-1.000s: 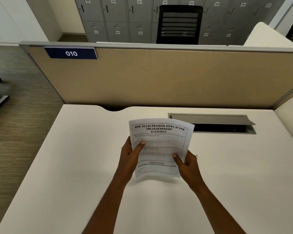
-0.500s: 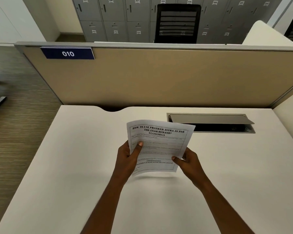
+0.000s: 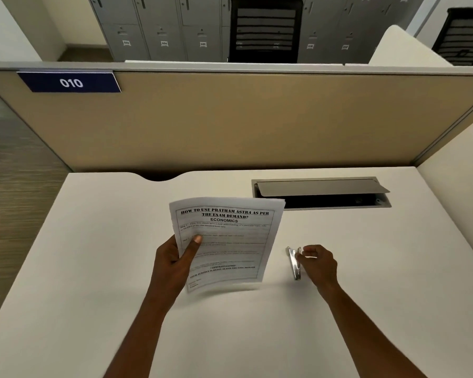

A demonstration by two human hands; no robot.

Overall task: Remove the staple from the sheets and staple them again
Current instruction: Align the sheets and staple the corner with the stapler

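Where both hands held the white printed paper sheets (image 3: 224, 241) before, only the left hand (image 3: 172, 266) now grips them, lifted near the smooth cream table's (image 3: 93, 268) middle. The right hand (image 3: 318, 264) has let go, its fingers now curled on a small shiny metal stapler (image 3: 294, 261) lying on the table towards the right edge.

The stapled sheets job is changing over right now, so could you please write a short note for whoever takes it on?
Left hand: holds the sheets by their left edge, printed side up, lifted off the desk.
Right hand: fingers closing on the small metal stapler, which lies on the desk right of the sheets; a firm grip cannot be confirmed.
Done: sheets picked up. Whether the old staple is out cannot be seen; none is visible.
Left: check the corner for the staple, remove it if present, align the sheets, staple them again.
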